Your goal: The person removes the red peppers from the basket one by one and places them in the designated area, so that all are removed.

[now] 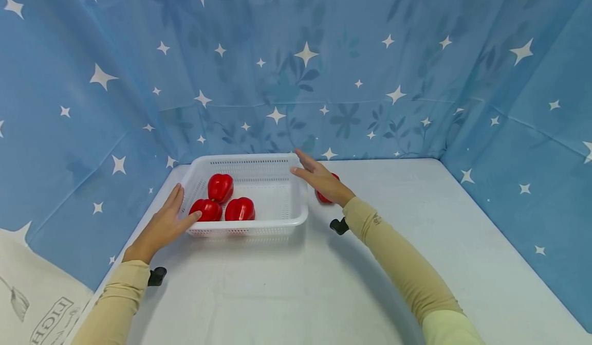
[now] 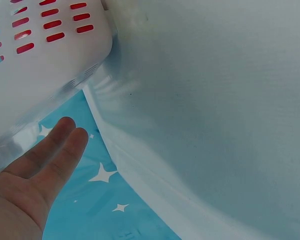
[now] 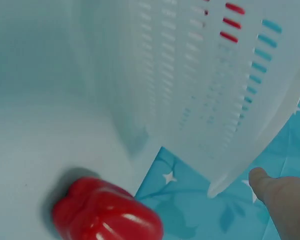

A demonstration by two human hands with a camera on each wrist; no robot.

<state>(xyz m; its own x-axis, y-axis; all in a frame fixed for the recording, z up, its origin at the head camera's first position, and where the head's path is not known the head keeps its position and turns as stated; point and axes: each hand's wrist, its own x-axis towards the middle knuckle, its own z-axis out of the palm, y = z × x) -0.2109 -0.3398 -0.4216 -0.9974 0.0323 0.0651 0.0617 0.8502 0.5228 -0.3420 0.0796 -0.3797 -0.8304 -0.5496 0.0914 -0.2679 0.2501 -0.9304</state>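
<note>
A white perforated plastic basket stands at the back left of the table, with three red bell peppers grouped in its left part. My left hand is at the basket's left side, fingers straight along the outside and thumb over the front left corner. At the far right corner is my right hand, its fingers extended and its thumb near the rim. Contact with the basket is hard to tell for either hand. Another red bell pepper lies on the table right of the basket, partly hidden behind my right hand in the head view.
The white table extends in front and to the right. Blue star-patterned curtains enclose its back and sides. A pale printed cloth hangs at the lower left. Black wrist mounts sit beneath both wrists.
</note>
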